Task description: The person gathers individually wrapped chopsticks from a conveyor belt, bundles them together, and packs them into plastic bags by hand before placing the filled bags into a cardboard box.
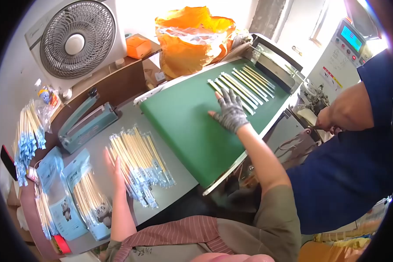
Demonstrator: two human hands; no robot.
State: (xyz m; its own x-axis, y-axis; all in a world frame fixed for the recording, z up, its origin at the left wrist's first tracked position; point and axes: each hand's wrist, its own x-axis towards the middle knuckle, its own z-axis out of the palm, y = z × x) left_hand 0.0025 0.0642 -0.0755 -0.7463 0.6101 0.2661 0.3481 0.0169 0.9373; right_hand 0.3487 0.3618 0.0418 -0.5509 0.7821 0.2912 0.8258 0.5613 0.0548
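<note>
On the grey tabletop, a pile of wrapped chopsticks (137, 157) lies with its blue wrapper ends toward me. My bare left hand (114, 171) is at the pile's left edge, fingers stretched out and slightly blurred; whether it touches the wrappers I cannot tell. My right hand (230, 112), in a grey patterned glove, is spread open over the green conveyor belt (183, 126). Its fingertips reach the near end of a row of wrapped chopsticks (244, 87) lying side by side on the belt. Nothing is gripped in either hand.
Blue panda-printed bags (89, 196) of chopsticks lie at the left, near a teal sealer (87, 122) and another bundle (29, 131). A fan (76, 43) and orange bag (192, 39) stand behind. To the right, a person in dark blue (340, 170) works beside a control panel (351, 37).
</note>
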